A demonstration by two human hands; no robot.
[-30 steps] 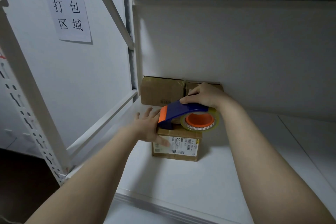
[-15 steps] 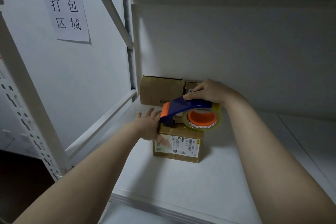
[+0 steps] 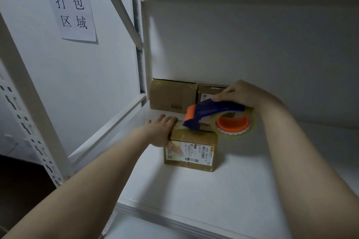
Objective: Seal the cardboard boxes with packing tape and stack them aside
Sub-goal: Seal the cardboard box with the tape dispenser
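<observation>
1. White metal racking is seen all round, and a white shelf (image 3: 242, 190) serves as the working surface, with a plain white panel behind it.
2. On the wall to the left a paper sign (image 3: 71, 4) printed with large black characters is fixed.
3. A small cardboard box (image 3: 194, 139) is set on the shelf near its middle, with a white shipping label (image 3: 196, 151) stuck on the face turned toward the camera.
4. The left hand (image 3: 161, 130) is laid against the box's left top edge. Its fingers are stretched out flat along the top and its thumb is pressed down on the front face beside the label.
5. A blue tape dispenser (image 3: 213, 110) is grasped by the right hand (image 3: 242, 93), whose fingers are curled over the handle from above.
6. The dispenser's orange-capped nose is lowered onto the top of the box near the left hand, apparently in contact, though the exact touching point is blurred.
7. The tape roll (image 3: 233, 124), clear with an orange core, is carried at the dispenser's rear and is held just above the box's right top corner.
8. At the back of the shelf, against the rear panel, a larger brown box (image 3: 171, 95) is placed in the left corner.
9. A second box (image 3: 208, 92) is set touching its right side and is partly hidden by the right hand.
</observation>
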